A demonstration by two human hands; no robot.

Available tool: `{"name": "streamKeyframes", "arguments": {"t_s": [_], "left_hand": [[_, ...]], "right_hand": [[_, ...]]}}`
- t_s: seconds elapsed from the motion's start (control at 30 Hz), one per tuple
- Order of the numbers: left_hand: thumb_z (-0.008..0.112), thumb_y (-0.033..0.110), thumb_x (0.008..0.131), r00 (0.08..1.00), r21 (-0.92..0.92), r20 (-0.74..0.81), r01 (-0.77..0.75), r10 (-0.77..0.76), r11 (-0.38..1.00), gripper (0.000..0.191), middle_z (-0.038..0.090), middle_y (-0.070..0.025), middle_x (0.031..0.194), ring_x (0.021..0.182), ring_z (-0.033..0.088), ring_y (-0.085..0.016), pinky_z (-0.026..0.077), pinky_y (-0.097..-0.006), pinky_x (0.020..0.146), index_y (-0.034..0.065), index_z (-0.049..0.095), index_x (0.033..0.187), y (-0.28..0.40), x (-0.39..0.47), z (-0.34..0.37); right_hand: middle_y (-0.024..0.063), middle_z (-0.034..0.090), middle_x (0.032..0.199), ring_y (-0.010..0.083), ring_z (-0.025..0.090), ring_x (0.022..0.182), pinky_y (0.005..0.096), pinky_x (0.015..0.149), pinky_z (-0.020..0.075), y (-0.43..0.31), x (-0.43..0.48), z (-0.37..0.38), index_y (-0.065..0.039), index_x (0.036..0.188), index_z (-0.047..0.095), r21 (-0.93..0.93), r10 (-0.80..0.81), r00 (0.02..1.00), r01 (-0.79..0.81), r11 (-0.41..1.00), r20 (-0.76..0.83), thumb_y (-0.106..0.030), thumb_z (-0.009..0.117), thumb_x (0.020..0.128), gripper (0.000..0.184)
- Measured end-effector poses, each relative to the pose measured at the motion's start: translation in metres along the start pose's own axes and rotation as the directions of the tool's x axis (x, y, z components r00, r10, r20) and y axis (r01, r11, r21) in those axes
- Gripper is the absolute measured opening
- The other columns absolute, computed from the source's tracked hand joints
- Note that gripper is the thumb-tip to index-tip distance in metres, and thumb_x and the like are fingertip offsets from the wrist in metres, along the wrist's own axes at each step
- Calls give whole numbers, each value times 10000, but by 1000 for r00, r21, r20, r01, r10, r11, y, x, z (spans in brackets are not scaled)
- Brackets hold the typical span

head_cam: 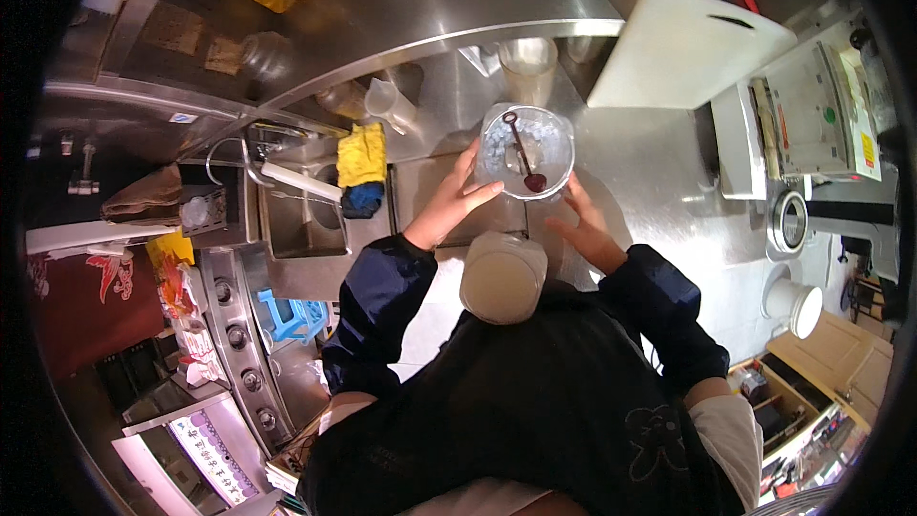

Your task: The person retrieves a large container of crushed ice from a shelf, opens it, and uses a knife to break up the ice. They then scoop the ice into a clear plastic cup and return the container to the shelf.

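A round clear plastic tub (494,170) is before me at the steel counter, between my two hands. Inside it lie whitish, translucent contents that I cannot identify and a dark red spoon (522,150). My left hand (458,197) grips the tub's left side, its thumb along the near rim. Against the right side rest the fingers of my right hand (589,226), partly hidden by the tub. Closer to my body, at the counter's front edge, is a second clear container (503,279) with cream-coloured contents.
A clear jar (529,68) and a measuring jug (390,104) stand behind the tub. A white cutting board (688,50) leans at right. Left are a sink (304,226), a yellow cloth (361,155) and a blue cloth (363,201). A steel shelf edge (444,45) overhangs the counter.
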State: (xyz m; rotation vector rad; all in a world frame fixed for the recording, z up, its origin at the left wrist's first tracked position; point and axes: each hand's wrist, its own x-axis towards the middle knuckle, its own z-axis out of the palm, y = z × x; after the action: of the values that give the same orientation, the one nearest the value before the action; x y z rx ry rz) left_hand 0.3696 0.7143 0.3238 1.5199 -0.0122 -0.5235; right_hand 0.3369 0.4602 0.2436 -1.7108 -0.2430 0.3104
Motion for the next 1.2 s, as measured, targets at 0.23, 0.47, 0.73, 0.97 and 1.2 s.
{"name": "streamKeyframes", "arguments": {"t_s": [0.23,0.47,0.73,0.97,1.2], "left_hand": [[697,310,876,954,45,299,20,-32,999,897,204,-167,1551,1429,220,-278,273,-447,1120,64,125,1521,-1,18,42],[691,320,882,831,191,504,160,-237,968,911,208,-184,1549,1431,212,-322,263,-424,1126,41,101,1518,-18,30,67],[623,200,935,561,340,782,-19,-272,940,735,296,-125,1526,1386,310,-224,290,-359,1119,15,190,1500,-43,58,74],[564,328,967,653,284,642,284,-402,916,630,370,-113,1491,1373,335,-209,278,-337,1118,26,321,1464,-46,42,58],[549,345,973,821,147,511,208,-254,967,568,469,-89,1414,1321,402,-188,305,-313,1092,61,385,1437,-49,13,15]], "right_hand": [[195,370,1473,276,382,1355,381,1127,296,-3,-65,-59,6,1481,230,-126,148,989,-148,981,-13,-47,635,849,753],[229,461,1397,307,477,1280,374,1068,370,24,-121,-70,19,1440,324,-93,166,978,-178,980,-125,-86,657,804,725],[203,486,1362,305,522,1206,385,1004,431,23,-135,-84,-18,1414,392,-153,235,961,-257,954,-146,-78,621,808,651],[195,670,813,356,663,775,429,724,520,-42,-100,-131,-33,1118,613,-630,238,913,-403,664,-332,-127,568,838,299],[174,666,754,351,655,676,436,609,520,-46,-54,-70,-43,963,623,-887,148,985,-143,440,-86,-278,610,849,262]]}}
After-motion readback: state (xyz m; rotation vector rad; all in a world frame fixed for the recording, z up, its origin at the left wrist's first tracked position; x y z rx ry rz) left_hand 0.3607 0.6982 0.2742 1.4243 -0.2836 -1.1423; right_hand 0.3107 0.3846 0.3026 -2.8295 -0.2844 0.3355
